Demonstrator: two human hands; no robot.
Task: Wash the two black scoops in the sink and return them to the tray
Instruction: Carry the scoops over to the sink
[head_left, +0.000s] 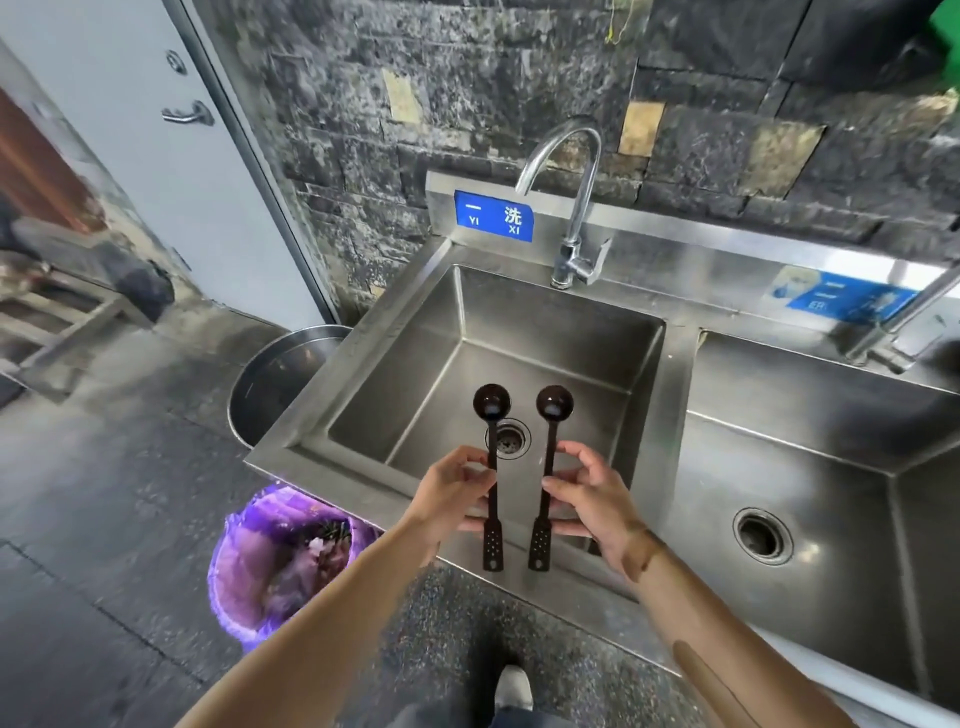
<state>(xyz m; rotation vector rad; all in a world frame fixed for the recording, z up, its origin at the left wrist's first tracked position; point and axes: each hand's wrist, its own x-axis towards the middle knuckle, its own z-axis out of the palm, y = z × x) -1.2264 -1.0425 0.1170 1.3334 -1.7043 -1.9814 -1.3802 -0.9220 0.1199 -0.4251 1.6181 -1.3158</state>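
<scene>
- I see a stainless steel left basin (613, 364) straight ahead, with its drain (511, 439) at the near middle of the floor and a curved faucet (571, 208) on the far rim.
- No water shows at the spout.
- A blue sign (493, 215) sits on the backsplash just left of the faucet.
- To the right lies a second basin (831, 441) with its own drain (762, 536); a second tap (898, 322) and another blue sign (841, 299) are at its far edge.
- On the floor to the left stands a round metal tub (280, 384), tight against the sink's left side, and nearer me a bin lined with a purple bag (280, 561) holding scraps.
- A grey door (156, 156) stands at far left beside the dark stone wall (467, 78).
- My shoe (513, 688) shows at the near edge.
- My left hand (452, 493) has its grip pinched on the handle of the left black scoop (491, 467), thumb and fingers closed around mid-handle.
- My right hand (592, 499) has its grip pinched likewise on the right black scoop (548, 467).
- Both scoops are held side by side over the left basin, apart, bowls pointing far, perforated handle ends hanging over the near rim.
- Nothing stands between the scoops and the basin floor.
</scene>
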